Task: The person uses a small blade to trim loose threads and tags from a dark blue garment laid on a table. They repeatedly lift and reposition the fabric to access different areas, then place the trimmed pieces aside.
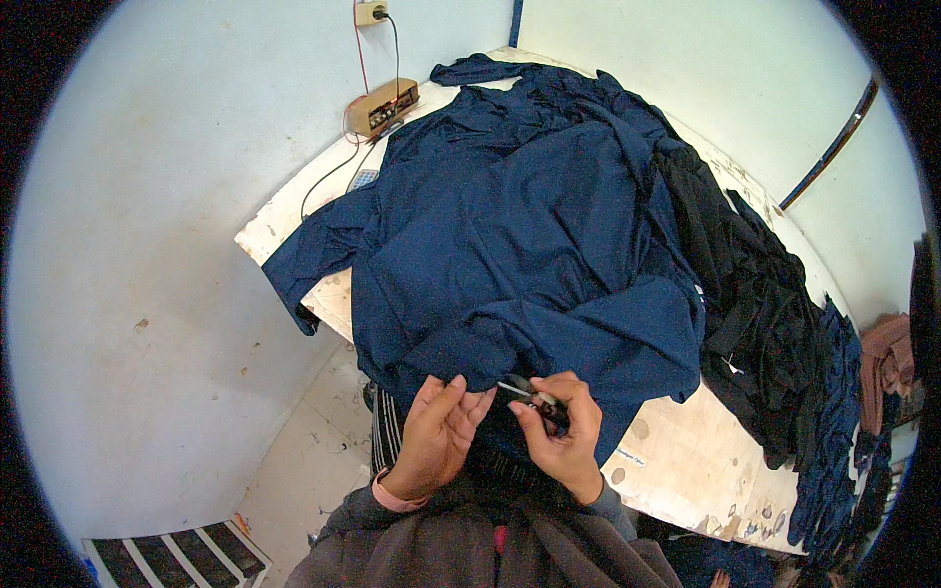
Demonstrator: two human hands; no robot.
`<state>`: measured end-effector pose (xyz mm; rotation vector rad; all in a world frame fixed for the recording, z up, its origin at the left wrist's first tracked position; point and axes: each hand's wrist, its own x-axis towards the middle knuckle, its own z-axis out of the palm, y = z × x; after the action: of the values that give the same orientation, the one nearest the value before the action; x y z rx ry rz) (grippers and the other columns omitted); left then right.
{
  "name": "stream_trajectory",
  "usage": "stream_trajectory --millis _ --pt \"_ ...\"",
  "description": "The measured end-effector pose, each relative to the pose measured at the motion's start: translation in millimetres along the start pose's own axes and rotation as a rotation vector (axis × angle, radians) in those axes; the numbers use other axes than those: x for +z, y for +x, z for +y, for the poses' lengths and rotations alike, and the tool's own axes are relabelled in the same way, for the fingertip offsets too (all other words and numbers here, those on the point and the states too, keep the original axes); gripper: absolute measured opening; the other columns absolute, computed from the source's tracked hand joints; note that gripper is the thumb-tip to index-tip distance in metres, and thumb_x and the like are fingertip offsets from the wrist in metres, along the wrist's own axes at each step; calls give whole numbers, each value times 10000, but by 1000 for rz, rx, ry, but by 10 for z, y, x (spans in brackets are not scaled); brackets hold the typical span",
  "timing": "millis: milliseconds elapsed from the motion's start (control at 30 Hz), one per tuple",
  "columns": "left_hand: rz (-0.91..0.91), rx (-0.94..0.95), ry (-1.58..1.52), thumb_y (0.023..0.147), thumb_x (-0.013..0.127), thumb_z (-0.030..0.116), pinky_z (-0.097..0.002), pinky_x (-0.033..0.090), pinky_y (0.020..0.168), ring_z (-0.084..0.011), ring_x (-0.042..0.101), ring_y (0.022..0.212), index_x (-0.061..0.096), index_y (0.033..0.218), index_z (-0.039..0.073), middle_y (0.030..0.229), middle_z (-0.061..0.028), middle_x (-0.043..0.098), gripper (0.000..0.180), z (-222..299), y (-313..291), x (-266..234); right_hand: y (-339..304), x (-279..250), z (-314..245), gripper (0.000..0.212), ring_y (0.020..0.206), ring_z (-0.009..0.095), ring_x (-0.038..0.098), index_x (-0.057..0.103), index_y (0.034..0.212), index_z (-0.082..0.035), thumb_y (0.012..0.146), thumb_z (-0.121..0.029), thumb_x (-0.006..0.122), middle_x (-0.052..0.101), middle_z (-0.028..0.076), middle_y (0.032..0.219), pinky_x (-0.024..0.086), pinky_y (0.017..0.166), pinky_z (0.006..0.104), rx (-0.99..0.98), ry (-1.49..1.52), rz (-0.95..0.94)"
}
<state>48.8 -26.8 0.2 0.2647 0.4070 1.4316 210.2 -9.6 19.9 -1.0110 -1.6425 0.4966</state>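
Observation:
A large navy blue garment lies spread and rumpled over the table, its near edge hanging toward my body. My left hand, palm turned up, grips that near edge with thumb and fingers. Just to its right, my right hand is closed around small thread snips with a dark handle. The pale blade of the snips points left, close to the fingertips of my left hand and the cloth edge. Whether a thread lies between the blades is too small to tell.
Black garments and more navy cloth are heaped along the table's right side. A brown box-shaped device with wires stands at the far left, below a wall socket. The pale wooden tabletop shows at the near right. A striped black-and-white object sits on the floor.

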Motion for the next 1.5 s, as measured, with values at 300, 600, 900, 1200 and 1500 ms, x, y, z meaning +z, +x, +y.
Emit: stream_trajectory --millis 300,600,900,1200,1500 --pt "-46 -186 612 947 665 144 -302 515 825 -181 687 874 595 998 23 856 -83 669 149 495 -143 -18 245 -151 84 222 581 128 534 728 898 -59 685 6 728 609 26 724 370 560 267 -14 -2 -247" --pt "-272 535 1569 800 840 189 -303 488 802 -152 640 913 719 1071 36 967 -64 706 335 399 88 157 285 -83 -6 108 678 144 561 692 942 5 849 -38 727 614 77 769 420 622 273 326 348 -372" --pt "83 -63 695 922 741 148 -227 506 789 -76 650 855 750 1046 -9 974 -18 737 201 290 115 117 359 -231 -157 278 720 225 672 675 1089 -44 834 -104 767 682 113 839 515 678 317 178 -80 -20" --pt "41 32 853 934 725 124 -204 475 716 -51 622 791 754 1041 11 907 17 717 159 235 126 166 207 -206 -55 239 687 249 686 685 1032 -85 837 -179 786 695 85 798 515 622 339 147 -74 -178" --pt "-15 216 1112 886 747 68 -224 429 680 -68 584 773 748 1014 -34 822 -19 660 164 213 122 207 244 -235 -12 188 649 229 675 705 992 -112 837 -189 777 725 59 834 457 574 327 38 -186 -175"
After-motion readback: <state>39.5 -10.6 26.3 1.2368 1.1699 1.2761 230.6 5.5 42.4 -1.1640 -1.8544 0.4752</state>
